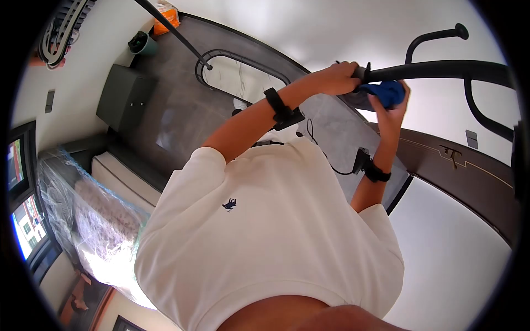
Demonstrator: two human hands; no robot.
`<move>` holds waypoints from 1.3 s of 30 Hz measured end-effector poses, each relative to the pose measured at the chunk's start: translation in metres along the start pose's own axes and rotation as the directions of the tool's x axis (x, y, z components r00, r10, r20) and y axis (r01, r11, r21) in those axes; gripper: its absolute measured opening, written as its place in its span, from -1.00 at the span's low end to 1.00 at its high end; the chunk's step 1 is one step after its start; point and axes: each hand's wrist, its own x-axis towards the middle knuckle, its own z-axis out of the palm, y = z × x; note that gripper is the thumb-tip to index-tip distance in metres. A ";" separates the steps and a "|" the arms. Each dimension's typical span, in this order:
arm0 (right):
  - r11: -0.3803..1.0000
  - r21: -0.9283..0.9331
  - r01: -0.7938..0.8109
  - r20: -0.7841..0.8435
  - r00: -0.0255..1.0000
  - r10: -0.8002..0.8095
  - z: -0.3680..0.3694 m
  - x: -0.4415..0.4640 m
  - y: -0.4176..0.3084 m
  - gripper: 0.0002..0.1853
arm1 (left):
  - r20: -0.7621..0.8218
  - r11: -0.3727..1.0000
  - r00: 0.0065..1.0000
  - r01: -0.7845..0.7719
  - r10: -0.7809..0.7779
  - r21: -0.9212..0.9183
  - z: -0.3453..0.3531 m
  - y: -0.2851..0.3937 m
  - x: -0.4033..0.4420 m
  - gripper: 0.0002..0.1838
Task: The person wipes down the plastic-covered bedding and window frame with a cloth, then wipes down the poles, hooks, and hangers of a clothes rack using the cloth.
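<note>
A thick black bar (441, 70) of a rack stretches across the upper right. My left hand (338, 79) is closed around the bar's near end, beside a small black hook-like piece. Just below the bar, my right hand (393, 107) has its fingers and thumb around a crumpled blue fabric item (389, 94). A darker grey part of it hangs towards my left hand, and its full shape is hidden. Both wrists wear black straps with small devices.
Lower rack shelf (237, 77) with marble look; thin black pole (174, 30); dark green cabinet (127, 96); green bin (144, 44); orange bag (165, 21); plastic-covered sofa (99, 215) at left; brown door (458, 160) at right. A black cable hangs near my right wrist.
</note>
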 end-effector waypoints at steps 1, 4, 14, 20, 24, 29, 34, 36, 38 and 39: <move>0.973 0.221 0.071 -0.096 0.994 -0.051 -0.007 0.004 -0.008 -0.33 | 0.043 0.974 0.997 -0.046 0.057 -0.220 -0.013 0.018 -0.010 -0.59; 0.890 0.415 0.188 -0.268 0.960 -0.078 -0.006 0.033 -0.038 -0.52 | 0.060 0.816 0.975 -0.145 0.215 -0.559 -0.036 0.015 -0.014 -0.52; 0.971 -0.225 -0.078 -0.131 0.990 0.050 0.044 0.000 0.042 -0.55 | -0.091 0.934 0.965 -0.261 0.246 -0.242 0.035 -0.063 0.001 -0.30; 0.973 -0.129 -0.192 -0.097 0.979 0.180 0.055 -0.020 0.036 -0.64 | -0.006 0.927 0.962 -0.266 0.274 -0.265 0.033 -0.065 -0.003 -0.31; 0.989 0.050 -0.140 -0.231 0.962 0.148 0.059 -0.008 -0.024 -0.65 | 0.048 0.874 0.929 -0.325 0.366 -0.361 -0.006 0.009 -0.006 -0.32; 0.994 0.108 0.023 -0.319 0.948 0.012 0.065 -0.005 -0.091 -0.68 | 0.020 0.836 0.933 -0.312 0.359 -0.452 -0.024 0.065 -0.013 -0.36; 0.966 -0.234 0.110 -0.329 0.926 -0.185 0.062 -0.021 -0.025 -0.65 | -0.082 0.809 0.913 -0.394 0.400 -0.436 0.010 0.027 -0.008 -0.39; 0.900 -0.433 -0.048 -0.270 0.960 -0.078 0.056 -0.038 0.013 -0.60 | -0.165 0.804 0.883 -0.468 0.439 -0.367 0.044 -0.026 0.010 -0.40; 0.823 -0.553 -0.131 -0.168 0.985 0.044 0.046 -0.054 0.040 -0.53 | -0.066 0.708 0.949 -0.276 0.309 -0.650 0.066 -0.058 0.014 -0.38; 0.783 -0.588 -0.204 -0.142 0.979 0.148 0.041 -0.057 0.045 -0.52 | -0.045 0.767 0.945 -0.289 0.323 -0.573 0.077 -0.078 0.023 -0.36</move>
